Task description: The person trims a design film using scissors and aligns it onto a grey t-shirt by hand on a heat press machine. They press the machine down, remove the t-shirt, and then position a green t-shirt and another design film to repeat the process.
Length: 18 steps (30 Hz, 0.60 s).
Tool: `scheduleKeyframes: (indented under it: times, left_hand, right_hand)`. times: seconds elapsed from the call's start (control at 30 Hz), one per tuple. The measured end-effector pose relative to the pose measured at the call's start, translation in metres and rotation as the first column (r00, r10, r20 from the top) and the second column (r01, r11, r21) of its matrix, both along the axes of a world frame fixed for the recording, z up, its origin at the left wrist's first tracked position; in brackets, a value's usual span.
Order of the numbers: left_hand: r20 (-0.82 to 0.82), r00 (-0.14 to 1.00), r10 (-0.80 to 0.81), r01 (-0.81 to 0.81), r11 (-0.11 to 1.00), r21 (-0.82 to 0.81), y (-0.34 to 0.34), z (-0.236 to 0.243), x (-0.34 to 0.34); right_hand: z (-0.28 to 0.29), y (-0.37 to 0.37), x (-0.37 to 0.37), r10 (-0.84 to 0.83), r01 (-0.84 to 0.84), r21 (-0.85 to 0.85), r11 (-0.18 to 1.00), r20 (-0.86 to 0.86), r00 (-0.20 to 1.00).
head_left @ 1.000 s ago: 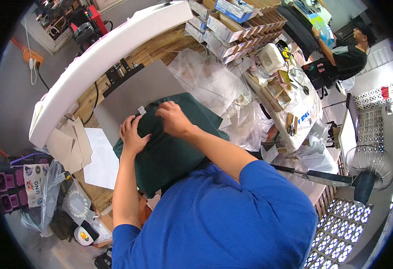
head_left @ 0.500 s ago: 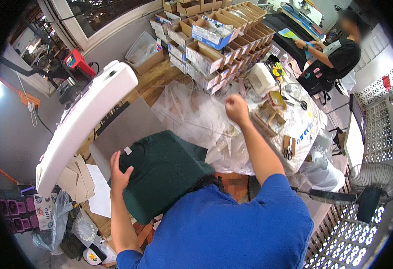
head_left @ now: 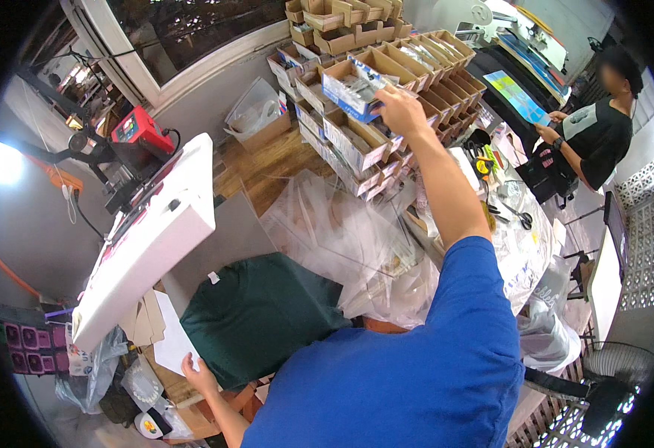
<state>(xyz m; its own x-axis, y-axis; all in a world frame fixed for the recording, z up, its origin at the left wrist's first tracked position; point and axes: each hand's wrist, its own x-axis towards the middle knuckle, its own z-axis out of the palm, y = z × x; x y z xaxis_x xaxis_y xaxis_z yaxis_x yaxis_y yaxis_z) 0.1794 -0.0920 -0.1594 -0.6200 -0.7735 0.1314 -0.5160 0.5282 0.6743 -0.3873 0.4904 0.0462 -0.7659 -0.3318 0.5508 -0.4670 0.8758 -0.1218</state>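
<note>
The dark green fabric garment with a small white neck label [head_left: 260, 321] lies spread just right of and beyond the left hand [head_left: 201, 375], whose fingers are loosely bent at its lower left edge; I cannot tell whether they pinch any cloth. Under and just beyond those fingers is a plain white paper sheet [head_left: 172, 337], and farther ahead of them the flat grey board [head_left: 230, 228], partly beneath the garment. The right hand [head_left: 402, 112] is stretched far forward, bent over the near right corner of an open blue-and-white cardboard box [head_left: 346, 100]; its fingertips are hidden, so I cannot tell whether they grasp anything. Stacked brown cardboard trays [head_left: 431, 71] stand around and beyond that hand, and loose clear plastic sheets [head_left: 327, 224] spread below it, between the two hands. The box sits high on the stack, so a snag from the right wrist could tip it and spill its contents, while a pull by the left hand could crease the garment or drag the paper askew
</note>
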Motion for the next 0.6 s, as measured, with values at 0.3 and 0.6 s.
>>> scheduleKeyframes:
  times: [0.3,0.6]
  left_hand:
    - [0.105,0.995,0.0,-0.014,0.991,0.134,0.029,0.001,-0.013]
    - [0.099,0.994,0.042,-0.065,0.969,0.237,0.032,0.002,-0.025]
  right_hand:
    - [0.065,0.035,-0.083,-0.098,0.168,-0.169,0.971,0.362,0.927]
    - [0.035,0.066,-0.171,-0.5,0.446,0.23,0.865,0.318,0.806]
